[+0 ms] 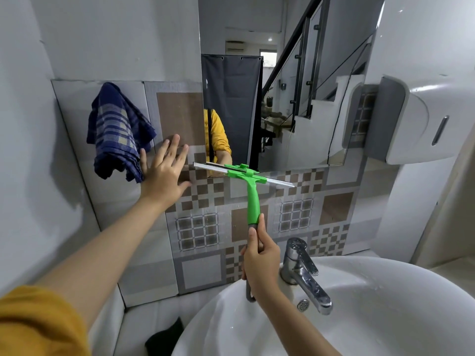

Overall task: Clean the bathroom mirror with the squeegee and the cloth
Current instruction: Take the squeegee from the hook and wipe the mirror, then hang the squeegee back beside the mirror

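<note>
The mirror (295, 86) hangs on the wall above the basin. My right hand (259, 263) grips the grey lower end of the green squeegee (250, 191). Its metal blade lies tilted across the mirror's bottom edge, left end higher. My left hand (164, 173) is flat on the tiled wall with fingers spread, just left of the mirror's lower corner. A blue checked cloth (118, 134) hangs on the wall directly left of that hand, thumb near its folds.
A white basin (385, 304) with a chrome tap (303, 273) sits below right of my right hand. A white dispenser (413, 119) is mounted right of the mirror. A dark object (167, 337) lies on the ledge left of the basin.
</note>
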Demonstrator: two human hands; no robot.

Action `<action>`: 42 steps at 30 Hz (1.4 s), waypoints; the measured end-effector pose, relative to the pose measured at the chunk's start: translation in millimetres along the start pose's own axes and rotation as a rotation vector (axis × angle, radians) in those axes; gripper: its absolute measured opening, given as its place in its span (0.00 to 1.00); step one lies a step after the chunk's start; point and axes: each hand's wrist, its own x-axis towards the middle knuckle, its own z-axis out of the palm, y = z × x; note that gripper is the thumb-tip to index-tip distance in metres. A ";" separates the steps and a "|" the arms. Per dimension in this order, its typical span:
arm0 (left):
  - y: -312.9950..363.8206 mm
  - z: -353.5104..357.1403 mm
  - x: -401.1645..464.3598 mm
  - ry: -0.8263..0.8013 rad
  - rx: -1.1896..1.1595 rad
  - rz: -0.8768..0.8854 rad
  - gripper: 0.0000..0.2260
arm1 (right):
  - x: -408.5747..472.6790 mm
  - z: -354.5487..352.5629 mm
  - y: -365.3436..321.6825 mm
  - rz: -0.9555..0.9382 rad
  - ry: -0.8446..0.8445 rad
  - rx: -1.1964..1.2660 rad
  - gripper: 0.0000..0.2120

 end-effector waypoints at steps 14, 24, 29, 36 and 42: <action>7.8 -4.9 -3.6 -0.051 -0.010 -0.054 0.39 | -3.9 -30.1 8.7 0.058 -0.059 -0.120 0.19; 63.7 -34.7 -10.7 0.260 -0.441 -0.078 0.16 | -9.0 -65.7 -36.0 -0.104 -0.184 -0.368 0.20; 106.5 -71.4 -19.7 -0.047 -0.898 0.139 0.14 | -5.0 -95.5 -88.5 -0.058 -0.399 -0.542 0.20; 128.8 -94.8 -30.2 -0.441 -1.006 0.111 0.09 | 30.7 -125.3 -143.0 -0.084 -0.661 -0.735 0.16; 140.5 -113.5 -39.7 -0.457 -1.008 0.029 0.09 | 68.2 -127.8 -172.9 -0.104 -0.930 -0.828 0.16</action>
